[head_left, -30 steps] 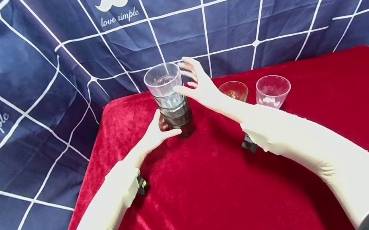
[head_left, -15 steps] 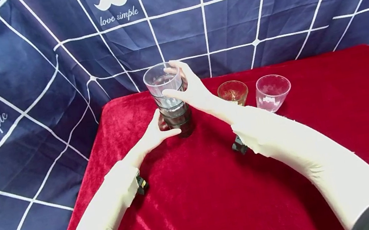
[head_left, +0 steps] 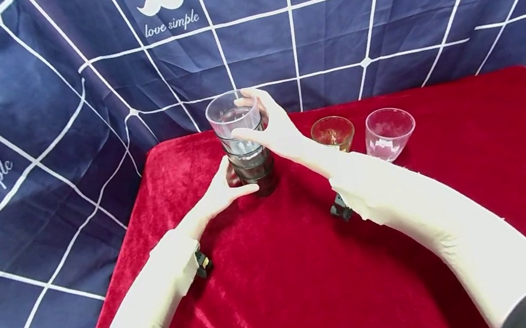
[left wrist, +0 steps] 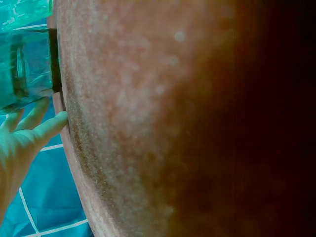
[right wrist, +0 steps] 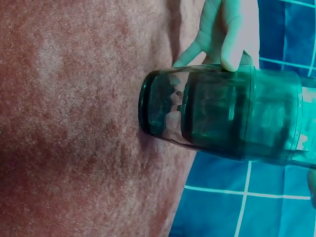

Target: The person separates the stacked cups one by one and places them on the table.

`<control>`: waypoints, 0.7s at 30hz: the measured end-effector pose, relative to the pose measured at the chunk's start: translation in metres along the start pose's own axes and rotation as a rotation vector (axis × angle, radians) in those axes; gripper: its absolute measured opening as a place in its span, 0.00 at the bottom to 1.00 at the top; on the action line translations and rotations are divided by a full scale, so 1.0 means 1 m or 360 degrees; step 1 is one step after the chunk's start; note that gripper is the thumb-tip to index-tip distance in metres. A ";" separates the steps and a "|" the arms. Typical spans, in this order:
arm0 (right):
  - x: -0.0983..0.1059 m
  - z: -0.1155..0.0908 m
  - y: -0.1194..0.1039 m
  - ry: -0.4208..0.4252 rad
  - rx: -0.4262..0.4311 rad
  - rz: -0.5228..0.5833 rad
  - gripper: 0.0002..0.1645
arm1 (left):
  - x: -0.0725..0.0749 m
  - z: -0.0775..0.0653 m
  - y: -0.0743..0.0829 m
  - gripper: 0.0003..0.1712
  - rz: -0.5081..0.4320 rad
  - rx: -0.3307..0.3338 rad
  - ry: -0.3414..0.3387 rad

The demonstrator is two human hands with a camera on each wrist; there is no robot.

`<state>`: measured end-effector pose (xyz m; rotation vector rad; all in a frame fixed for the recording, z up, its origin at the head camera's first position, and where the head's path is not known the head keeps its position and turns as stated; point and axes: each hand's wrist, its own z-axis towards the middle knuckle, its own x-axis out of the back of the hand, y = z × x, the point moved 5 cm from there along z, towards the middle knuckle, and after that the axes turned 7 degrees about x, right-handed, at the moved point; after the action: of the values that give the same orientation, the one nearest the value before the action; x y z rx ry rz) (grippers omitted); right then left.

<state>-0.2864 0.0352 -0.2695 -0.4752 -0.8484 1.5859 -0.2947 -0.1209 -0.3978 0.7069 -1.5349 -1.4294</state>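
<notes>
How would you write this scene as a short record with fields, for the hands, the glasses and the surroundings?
Stack: a stack of glasses, standing upright, clear at the top and darker below; exact count unclear
Right hand: the right hand holds the upper part, thumb in front
Left hand: the left hand is against the lower part; firmness of grip unclear
Separate glasses: amber glass, with clear glass to its right, apart
Surface: red cloth
Background: blue sheet with white lines
</notes>
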 end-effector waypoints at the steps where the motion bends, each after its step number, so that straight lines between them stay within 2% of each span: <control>1: 0.000 -0.001 -0.005 -0.0004 -0.0008 -0.0002 0.40 | 0.000 0.000 0.000 0.51 0.0000 0.0005 0.0002; 4: -0.001 -0.002 -0.016 -0.0012 -0.0037 -0.0007 0.39 | 0.000 0.000 -0.001 0.51 -0.0004 0.0025 0.0012; 13: 0.001 -0.001 -0.022 -0.0010 -0.0030 -0.0062 0.39 | -0.001 0.000 0.001 0.51 0.0016 -0.0012 0.0002; 21: 0.007 0.013 -0.004 0.0059 0.0013 -0.0068 0.41 | 0.000 0.000 0.000 0.52 0.0018 0.0042 0.0027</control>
<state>-0.2946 0.0389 -0.2575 -0.4761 -0.8186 1.5366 -0.2943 -0.1211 -0.3982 0.7236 -1.5446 -1.3940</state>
